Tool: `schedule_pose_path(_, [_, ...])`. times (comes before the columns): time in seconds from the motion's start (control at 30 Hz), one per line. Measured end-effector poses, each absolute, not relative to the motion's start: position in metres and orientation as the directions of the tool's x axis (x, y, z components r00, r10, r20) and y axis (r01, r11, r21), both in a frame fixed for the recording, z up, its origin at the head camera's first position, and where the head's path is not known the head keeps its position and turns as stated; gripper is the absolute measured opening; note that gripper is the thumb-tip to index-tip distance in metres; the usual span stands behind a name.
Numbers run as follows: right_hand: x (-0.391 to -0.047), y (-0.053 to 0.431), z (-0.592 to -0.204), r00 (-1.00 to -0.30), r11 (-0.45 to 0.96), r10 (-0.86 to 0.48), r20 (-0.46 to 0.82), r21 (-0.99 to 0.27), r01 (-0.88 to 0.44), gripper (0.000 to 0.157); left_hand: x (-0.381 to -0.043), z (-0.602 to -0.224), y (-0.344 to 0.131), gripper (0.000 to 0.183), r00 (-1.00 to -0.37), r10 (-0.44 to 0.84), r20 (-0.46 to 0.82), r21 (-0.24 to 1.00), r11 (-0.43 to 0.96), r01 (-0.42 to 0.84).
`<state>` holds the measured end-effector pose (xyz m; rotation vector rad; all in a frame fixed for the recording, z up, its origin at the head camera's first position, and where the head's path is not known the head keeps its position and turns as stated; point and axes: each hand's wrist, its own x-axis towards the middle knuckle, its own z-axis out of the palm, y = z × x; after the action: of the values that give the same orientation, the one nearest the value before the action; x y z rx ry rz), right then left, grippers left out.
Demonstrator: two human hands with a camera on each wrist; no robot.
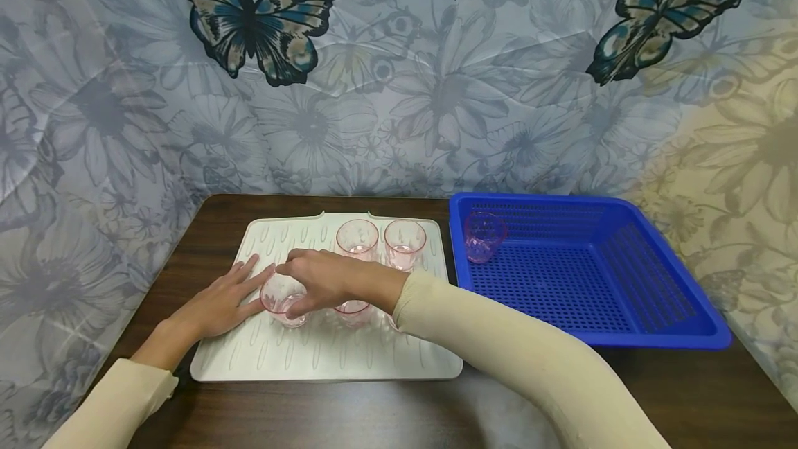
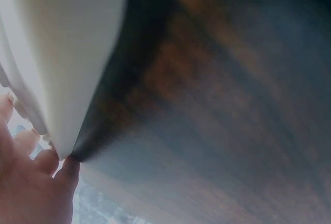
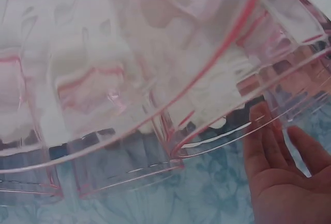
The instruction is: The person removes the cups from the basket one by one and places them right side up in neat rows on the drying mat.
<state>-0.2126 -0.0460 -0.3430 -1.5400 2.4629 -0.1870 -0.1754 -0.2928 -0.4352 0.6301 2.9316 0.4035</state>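
A clear glass (image 1: 283, 293) with a pink rim stands on the white ridged tray (image 1: 243, 359), between my two hands in the head view. My right hand (image 1: 330, 281) holds it from the right, thumb at the near side and fingers at the far rim. In the right wrist view, this hand (image 3: 284, 182) shows behind large, close glass walls. Fingers spread, my left hand (image 1: 218, 307) lies over the tray's left edge, with thumb and index finger right beside the same glass. The left wrist view shows this hand (image 2: 33, 182) by the tray's edge (image 2: 77, 53).
Two matching glasses (image 1: 357, 238) (image 1: 405, 242) stand at the tray's back. Another glass (image 1: 353, 309) is partly covered by my right wrist, and one more edge shows under the sleeve. On the right, a blue basket (image 1: 673, 276) holds a tilted glass (image 1: 485, 238). A patterned cloth hangs behind the wooden table.
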Motion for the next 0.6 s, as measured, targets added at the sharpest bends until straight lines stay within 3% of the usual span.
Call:
schedule_pose_path(0.37, [-0.215,-0.036,-0.335,-0.461,0.487,-0.873,-0.159,-0.239,-0.840,0.076,-0.177,-0.438,-0.292,0.065,-0.913,0.400,-0.084,0.278,0.889,0.364])
schedule_pose_path(0.6, [-0.222,-0.005,-0.306,-0.499,0.493,-0.864,-0.063,-0.305,-0.815,0.077,-0.178,-0.438,-0.292,0.066,-0.913,0.397,-0.091,0.282,0.890,0.359])
